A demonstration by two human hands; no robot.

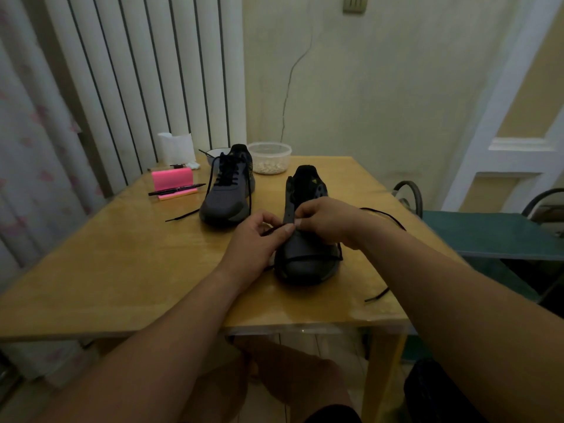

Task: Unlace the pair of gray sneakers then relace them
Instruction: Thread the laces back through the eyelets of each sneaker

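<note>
- Both gray sneakers are set on the table (122, 264): the far sneaker (227, 193) well back to the left, the near sneaker (308, 261) close to the front edge, toe toward the person.
- The far sneaker is seen fully threaded, with its untied lace ends (183, 215) trailed down onto the table; whether it has already been relaced or has not yet been touched cannot be told.
- The near sneaker's upper eyelets are seen empty. Its black lace (384, 215) is looped out to the right and draped across the toe, with one tip lying on the table.
- A short stretch of that lace is pinched between thumb and fingers of the left hand (259, 236), just beside the lowest eyelets.
- The eyelet edge of the near sneaker appears to be pinched by the curled fingers of the right hand (326, 219); whether lace is held there too cannot be made out.
- The work is judged to be at the bottom eyelets: either the last of the unlacing or the first crossing of the relacing. Nearly all threading on this shoe is left.
</note>
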